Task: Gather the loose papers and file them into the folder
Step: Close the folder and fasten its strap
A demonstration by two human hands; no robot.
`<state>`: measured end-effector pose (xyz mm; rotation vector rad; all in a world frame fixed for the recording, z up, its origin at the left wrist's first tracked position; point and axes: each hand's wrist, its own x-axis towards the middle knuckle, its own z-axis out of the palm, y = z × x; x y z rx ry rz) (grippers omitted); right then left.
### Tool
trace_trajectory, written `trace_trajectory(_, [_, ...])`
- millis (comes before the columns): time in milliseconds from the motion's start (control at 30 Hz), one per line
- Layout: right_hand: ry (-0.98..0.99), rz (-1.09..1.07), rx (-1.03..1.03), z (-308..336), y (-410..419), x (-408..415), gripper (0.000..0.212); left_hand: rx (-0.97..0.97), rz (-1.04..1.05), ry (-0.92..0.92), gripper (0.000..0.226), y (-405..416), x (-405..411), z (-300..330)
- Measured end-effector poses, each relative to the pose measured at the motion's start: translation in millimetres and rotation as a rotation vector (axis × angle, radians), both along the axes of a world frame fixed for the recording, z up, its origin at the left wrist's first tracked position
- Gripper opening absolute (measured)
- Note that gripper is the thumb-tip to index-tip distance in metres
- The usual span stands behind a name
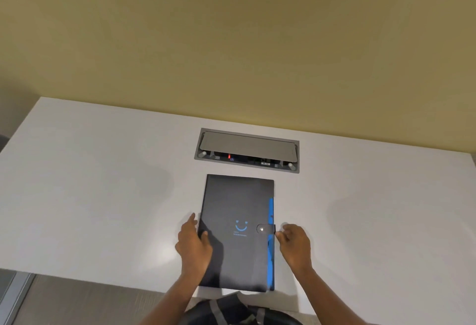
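A dark navy folder (235,211) with a blue smiley print lies closed on the white table (103,196), its near edge reaching the table's front edge. A strap with a metal snap (265,228) wraps over its right edge, where a blue inner layer shows. My left hand (193,245) rests on the folder's left edge, thumb on the cover. At the right edge, my right hand (295,243) pinches the end of the strap. No loose papers are in view.
A grey cable box (247,149) with its lid part open is set into the table just beyond the folder. A yellow wall rises behind the table. My dark clothing (231,309) shows below the table's front edge.
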<state>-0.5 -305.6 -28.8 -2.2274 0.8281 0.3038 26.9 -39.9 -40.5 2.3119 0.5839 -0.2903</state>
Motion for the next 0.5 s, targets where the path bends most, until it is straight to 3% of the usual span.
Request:
trace_trajectory(100, [0.015, -0.057, 0.072, -1.3, 1.3, -10.3, 0.015, -0.155, 0.115, 0.037, 0.054, 11.2, -9.8, -2.8])
trace_trajectory(200, [0.046, -0.126, 0.189, -0.3, 5.5, -14.8, 0.011, -0.158, 0.096, 0.083, 0.042, 15.0, -16.7, -4.5])
trace_trajectory(367, [0.068, -0.186, 0.324, 0.1, 13.1, -17.7, 0.028, -0.188, 0.053, 0.021, 0.019, 14.7, -21.5, -1.1])
trace_trajectory(500, [0.079, -0.234, 0.351, 0.0, 18.3, -18.5, 0.015, -0.315, 0.089, 0.001, 0.028, 17.7, -20.8, 0.6])
